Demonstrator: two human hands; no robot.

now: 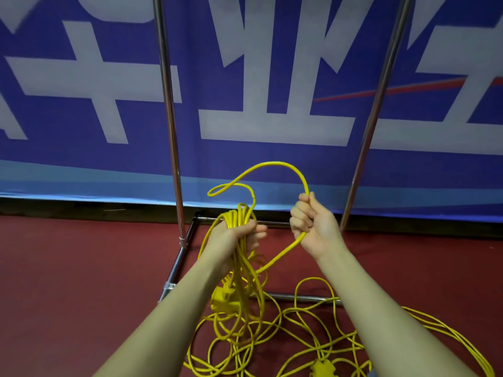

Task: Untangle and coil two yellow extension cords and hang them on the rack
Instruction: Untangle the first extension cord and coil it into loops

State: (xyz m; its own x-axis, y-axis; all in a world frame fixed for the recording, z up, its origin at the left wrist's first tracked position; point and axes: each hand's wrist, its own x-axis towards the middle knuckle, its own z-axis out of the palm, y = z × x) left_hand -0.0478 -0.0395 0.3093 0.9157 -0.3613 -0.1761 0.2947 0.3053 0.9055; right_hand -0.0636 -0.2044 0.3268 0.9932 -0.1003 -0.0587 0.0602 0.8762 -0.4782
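Blue banner (109,164) fills twelve o'clock. Rack (170,126) stands before it, uprights at eleven and one, nothing hung yet as far as I see. Red floor (68,281). Loose yellow cord (313,338) sprawls from six to four o'clock, still tangled. Coiled bundle (239,257), partly done, hangs at centre. My left hand (239,232) grips its top loops, fingers wrapped. My right hand (313,221) is closed on the running strand (275,165), arching the next loop over. Judging: first cord mid-coil, second untouched.

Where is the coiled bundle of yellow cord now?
The coiled bundle is gripped in the left hand, centre of the head view, in front of the rack.
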